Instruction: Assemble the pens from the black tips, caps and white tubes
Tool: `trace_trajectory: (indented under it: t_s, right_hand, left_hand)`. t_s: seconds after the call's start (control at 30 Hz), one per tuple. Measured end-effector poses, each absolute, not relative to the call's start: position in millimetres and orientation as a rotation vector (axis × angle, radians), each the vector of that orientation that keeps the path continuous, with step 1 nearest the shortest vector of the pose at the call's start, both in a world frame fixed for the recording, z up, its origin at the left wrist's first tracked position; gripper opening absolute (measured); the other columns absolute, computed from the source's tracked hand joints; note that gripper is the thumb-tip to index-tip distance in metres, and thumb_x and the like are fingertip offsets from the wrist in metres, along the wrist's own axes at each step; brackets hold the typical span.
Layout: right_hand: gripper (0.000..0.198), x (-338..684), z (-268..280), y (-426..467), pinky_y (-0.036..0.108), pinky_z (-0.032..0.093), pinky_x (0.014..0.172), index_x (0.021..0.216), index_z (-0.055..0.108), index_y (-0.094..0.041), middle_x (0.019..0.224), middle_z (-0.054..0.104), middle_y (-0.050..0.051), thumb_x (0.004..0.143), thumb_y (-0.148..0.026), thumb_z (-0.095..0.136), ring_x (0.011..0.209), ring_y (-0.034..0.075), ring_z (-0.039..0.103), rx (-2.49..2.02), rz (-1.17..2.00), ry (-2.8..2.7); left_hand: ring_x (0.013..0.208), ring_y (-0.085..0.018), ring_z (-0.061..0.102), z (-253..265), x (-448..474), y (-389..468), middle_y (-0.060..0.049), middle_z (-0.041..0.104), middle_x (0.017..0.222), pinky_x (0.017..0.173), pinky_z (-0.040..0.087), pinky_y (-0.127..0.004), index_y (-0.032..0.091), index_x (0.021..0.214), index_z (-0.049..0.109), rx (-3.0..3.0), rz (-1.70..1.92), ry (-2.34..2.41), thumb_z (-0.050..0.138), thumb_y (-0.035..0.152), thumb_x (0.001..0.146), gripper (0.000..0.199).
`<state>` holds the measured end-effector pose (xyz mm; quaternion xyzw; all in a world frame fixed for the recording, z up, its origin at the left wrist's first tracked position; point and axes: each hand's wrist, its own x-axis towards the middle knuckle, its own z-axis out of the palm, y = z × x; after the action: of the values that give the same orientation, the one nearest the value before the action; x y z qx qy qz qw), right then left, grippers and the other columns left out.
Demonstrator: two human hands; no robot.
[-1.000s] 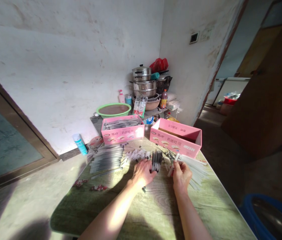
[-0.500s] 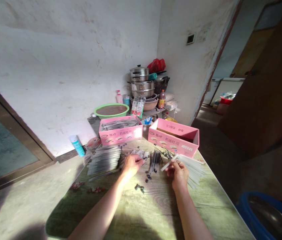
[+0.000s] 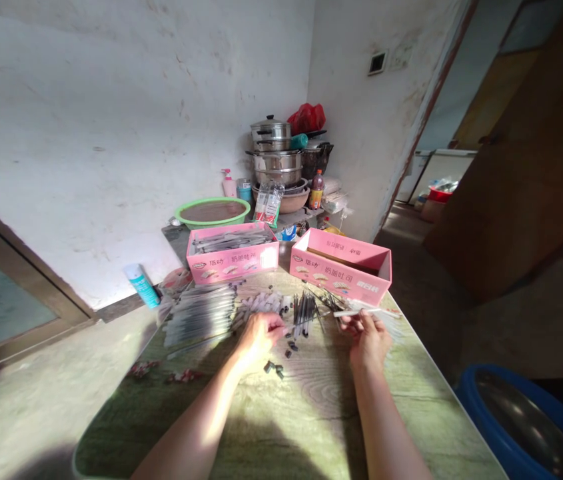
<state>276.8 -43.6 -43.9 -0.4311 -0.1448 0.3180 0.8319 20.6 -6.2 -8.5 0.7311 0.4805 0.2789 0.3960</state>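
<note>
My right hand [image 3: 368, 339] pinches a translucent white tube [image 3: 348, 313], like a pen barrel, which points left. My left hand [image 3: 260, 335] is closed at the fingertips on a thin dark rod [image 3: 306, 321], like a pen refill. Its right end reaches close to the tube's left end; whether it is inside I cannot tell. Between my hands lies a bundle of dark rods [image 3: 304, 308], with small black caps [image 3: 275, 369] scattered nearer to me. A pile of small whitish pieces [image 3: 261, 302] sits just beyond my left hand. More white tubes [image 3: 392, 327] lie partly hidden behind my right hand.
Rows of filled tubes [image 3: 201, 313] cover the table's left side. Behind stand a pink box [image 3: 234, 263] holding dark-and-clear sticks and another pink box [image 3: 338, 270]. Farther back are a green basin [image 3: 211, 212] and stacked steel pots [image 3: 276, 167]. A blue tub [image 3: 481, 413] stands right of the table.
The tube in my right hand has swung from slanting to nearly level. My left hand now holds a dark rod stretched toward it. The whole view has shifted slightly.
</note>
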Motion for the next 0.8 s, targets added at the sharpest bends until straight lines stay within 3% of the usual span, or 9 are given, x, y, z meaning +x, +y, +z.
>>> trace_trajectory:
  t_s: [0.8]
  right_hand:
    - [0.047, 266, -33, -45, 0.025, 0.057, 0.042, 0.075, 0.06, -0.019, 0.058, 0.068, -0.004, 0.055, -0.043, 0.095, 0.049, 0.018, 0.071, -0.933, 0.69, -0.293]
  left_hand:
    - [0.057, -0.015, 0.055, -6, 24, -11, 0.0, 0.062, 0.057, 0.06, 0.036, -0.027, 0.016, 0.075, 0.074, 1.829, 0.706, 1.227, 0.067, 0.031, 0.083, 0.018]
